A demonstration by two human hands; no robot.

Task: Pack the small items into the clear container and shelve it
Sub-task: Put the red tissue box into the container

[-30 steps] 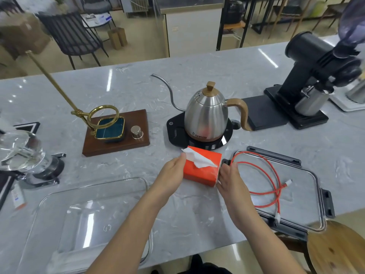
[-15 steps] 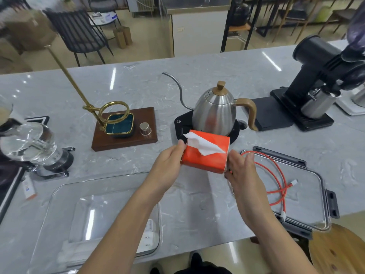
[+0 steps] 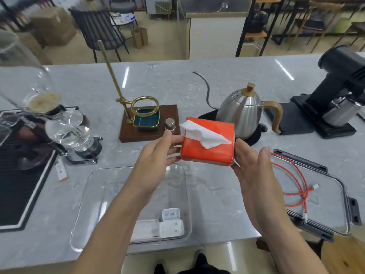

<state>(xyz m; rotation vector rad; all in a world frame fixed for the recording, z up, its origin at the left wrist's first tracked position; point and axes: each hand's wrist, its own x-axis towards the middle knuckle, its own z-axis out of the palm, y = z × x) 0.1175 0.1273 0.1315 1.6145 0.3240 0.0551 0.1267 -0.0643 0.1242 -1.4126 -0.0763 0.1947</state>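
An orange tissue pack (image 3: 207, 149) with a white tissue sticking out of its top is held in the air above the counter. My left hand (image 3: 156, 159) grips its left side and my right hand (image 3: 250, 169) its right side. Below and to the left lies the clear container (image 3: 87, 204), holding a white charger plug (image 3: 171, 222) and a flat white item at its near end. The container's clear lid (image 3: 335, 194) with dark clips lies at the right. A red cable (image 3: 296, 186) is coiled on it.
A steel gooseneck kettle (image 3: 241, 111) on a black base stands just behind the pack. A wooden stand with a brass ring (image 3: 146, 119) is behind my left hand. A glass siphon brewer (image 3: 65, 131) sits at the left, a black grinder (image 3: 339, 91) at the right, a small tube (image 3: 62, 171) near the container.
Both hands have lifted the tissue pack off the counter and carried it up and slightly left. The view has shifted, bringing the container's near end with the charger into sight.
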